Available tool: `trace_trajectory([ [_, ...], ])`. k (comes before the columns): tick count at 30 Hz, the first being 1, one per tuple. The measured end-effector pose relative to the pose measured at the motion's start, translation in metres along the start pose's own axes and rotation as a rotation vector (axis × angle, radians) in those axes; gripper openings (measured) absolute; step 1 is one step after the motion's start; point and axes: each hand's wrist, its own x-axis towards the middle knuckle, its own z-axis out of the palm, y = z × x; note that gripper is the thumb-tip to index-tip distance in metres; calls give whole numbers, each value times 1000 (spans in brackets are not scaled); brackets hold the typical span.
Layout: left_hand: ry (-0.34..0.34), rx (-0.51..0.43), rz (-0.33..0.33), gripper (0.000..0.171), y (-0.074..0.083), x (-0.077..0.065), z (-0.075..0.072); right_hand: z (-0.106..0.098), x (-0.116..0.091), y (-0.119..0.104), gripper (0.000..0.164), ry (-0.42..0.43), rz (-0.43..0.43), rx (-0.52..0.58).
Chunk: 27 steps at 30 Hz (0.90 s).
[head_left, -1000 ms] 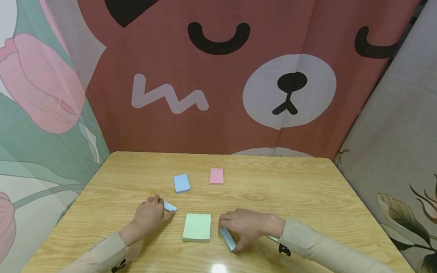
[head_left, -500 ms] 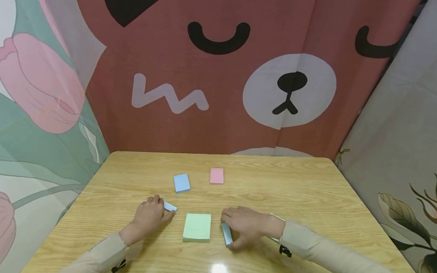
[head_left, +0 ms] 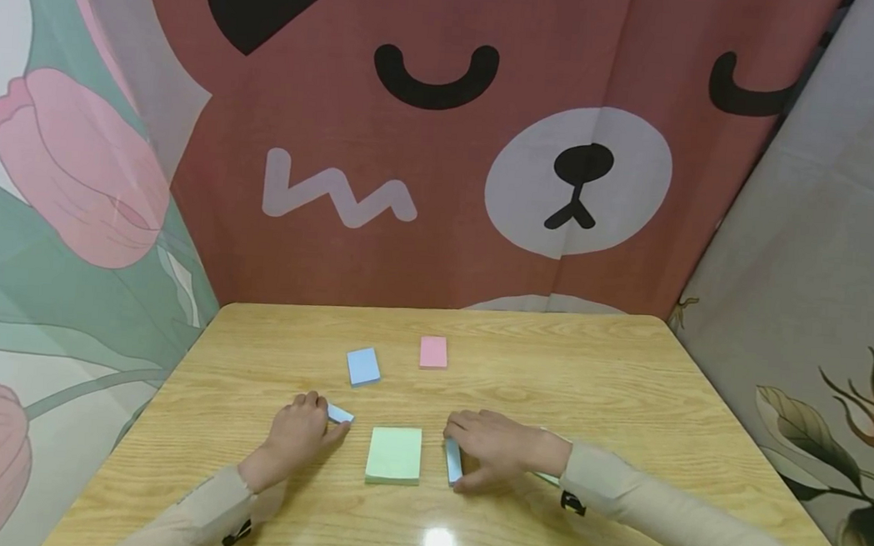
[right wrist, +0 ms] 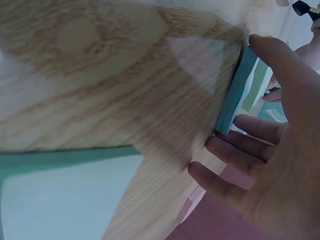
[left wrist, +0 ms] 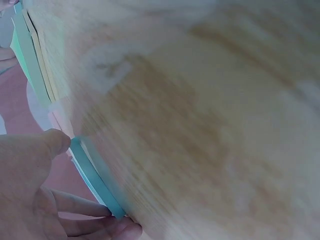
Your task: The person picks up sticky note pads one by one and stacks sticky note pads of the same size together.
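Note:
My left hand (head_left: pixel 299 432) grips a blue sticky-note pad (head_left: pixel 341 414) by its ends, thumb on one side and fingers on the other; in the left wrist view the pad's edge (left wrist: pixel 97 177) shows between thumb and fingers. A second blue sticky-note pad (head_left: pixel 453 462) is held between the thumb and fingers of my right hand (head_left: pixel 497 450). Between the two hands lies a larger green sticky-note pad (head_left: pixel 394 454), flat on the table. The right wrist view shows the right-hand pad (right wrist: pixel 237 95) spanned from thumb tip to fingers.
Farther back on the wooden table (head_left: pixel 567 356) lie another blue pad (head_left: pixel 364 366) and a pink pad (head_left: pixel 434 352). Another green pad (head_left: pixel 549 479) is mostly hidden beneath the right forearm; its corner fills the lower left of the right wrist view. Printed cloths hang behind and beside the table.
My right hand has shifted slightly away from me with its blue pad, which has turned from slanted to nearly straight alongside the green pad. The left hand has stayed put.

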Motion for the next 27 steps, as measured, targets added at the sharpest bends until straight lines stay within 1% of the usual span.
trace_trajectory([
  [6, 8, -10, -2, 54, -1, 1, 0, 2, 0, 0, 65, 6, 20, -8],
  [11, 19, -40, 0, 49, -2, 1, 0, 3, 0, -1, 67, -4, 32, -15],
  [19, 9, -46, -5, 48, -3, 0, 0, 7, 0, -1, 65, -3, 9, -36],
  [27, 32, -51, 7, 47, -4, 1, 1, 8, -1, -1, 67, 5, 11, -20],
])
